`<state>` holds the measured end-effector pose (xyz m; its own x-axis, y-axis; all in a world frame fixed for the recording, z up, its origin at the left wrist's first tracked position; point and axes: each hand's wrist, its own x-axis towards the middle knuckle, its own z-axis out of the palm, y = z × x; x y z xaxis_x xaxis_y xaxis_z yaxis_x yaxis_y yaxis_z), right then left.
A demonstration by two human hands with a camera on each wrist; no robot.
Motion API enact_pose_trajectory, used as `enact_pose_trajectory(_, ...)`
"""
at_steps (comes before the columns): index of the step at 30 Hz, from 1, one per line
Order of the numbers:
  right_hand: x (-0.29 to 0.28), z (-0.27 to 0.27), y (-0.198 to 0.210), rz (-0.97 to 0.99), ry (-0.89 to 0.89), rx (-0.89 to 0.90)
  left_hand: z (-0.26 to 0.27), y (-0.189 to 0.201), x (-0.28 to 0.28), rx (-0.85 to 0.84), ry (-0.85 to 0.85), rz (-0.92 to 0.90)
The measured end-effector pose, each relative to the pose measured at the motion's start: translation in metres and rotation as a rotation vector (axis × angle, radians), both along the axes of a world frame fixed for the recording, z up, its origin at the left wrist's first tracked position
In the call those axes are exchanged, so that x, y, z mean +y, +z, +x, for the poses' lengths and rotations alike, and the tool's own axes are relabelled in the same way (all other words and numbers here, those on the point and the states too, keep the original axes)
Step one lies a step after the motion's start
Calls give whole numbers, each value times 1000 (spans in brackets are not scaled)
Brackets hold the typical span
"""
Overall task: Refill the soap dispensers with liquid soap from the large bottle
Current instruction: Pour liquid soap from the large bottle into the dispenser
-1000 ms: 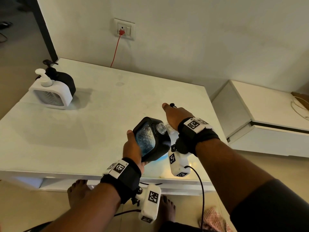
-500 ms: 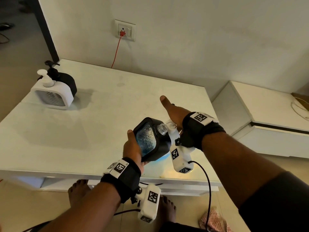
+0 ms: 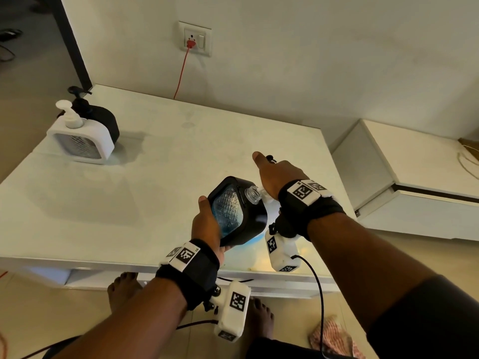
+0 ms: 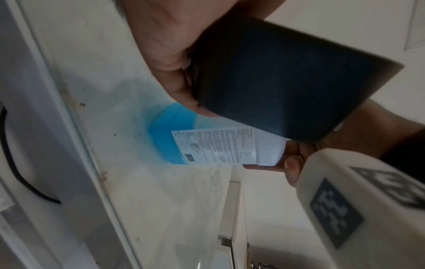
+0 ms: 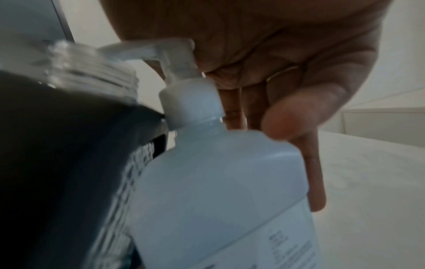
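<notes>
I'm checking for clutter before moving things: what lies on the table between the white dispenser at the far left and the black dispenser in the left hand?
Nothing: the head view shows bare table between the white dispenser and the black dispenser.

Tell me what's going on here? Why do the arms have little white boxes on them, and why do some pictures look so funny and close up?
Those are a person's two arms, not a machine. Each white box is a small camera strapped on a wrist, and a third camera sits on the head. The big picture comes from the head camera, looking down at a white table. The close pictures come from the wrist cameras, so everything looks huge and blurry.

The left hand holds a black soap dispenser with its top off, tilted. The right hand presses the pump of a large bottle, whose spout points at the dispenser's open neck. There is blue soap at the bottle's bottom.

At the table's far left corner stand a white dispenser and another black one behind it.
</notes>
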<state>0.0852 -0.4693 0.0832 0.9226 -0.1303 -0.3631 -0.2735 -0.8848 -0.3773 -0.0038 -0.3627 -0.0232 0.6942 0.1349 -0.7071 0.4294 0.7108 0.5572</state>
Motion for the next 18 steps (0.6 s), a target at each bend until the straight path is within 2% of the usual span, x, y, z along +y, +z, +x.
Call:
enact_pose_trajectory(7,1,-5,22,134,79,143,0,3,1,12,24,16)
enact_pose_trajectory(18,1,6,-4,-1,-4,3,-1,2,0,8,6,22)
